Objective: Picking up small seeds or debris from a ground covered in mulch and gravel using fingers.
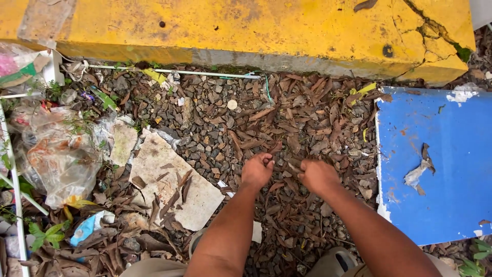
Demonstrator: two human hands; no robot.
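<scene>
Left hand (257, 171): curled into a loose fist, fingertips pinching into the dry brown leaves (302, 128) on the gravel.
Right hand (318, 176): clenched just beside the left, knuckles up, gripping the same leaf litter.
Leaves: scattered over grey gravel below a cracked yellow concrete curb (246, 25).
Surroundings: blue painted board (446, 169) at right; pale flat slab (169, 179) and crumpled plastic bags (61, 159) at left.
</scene>
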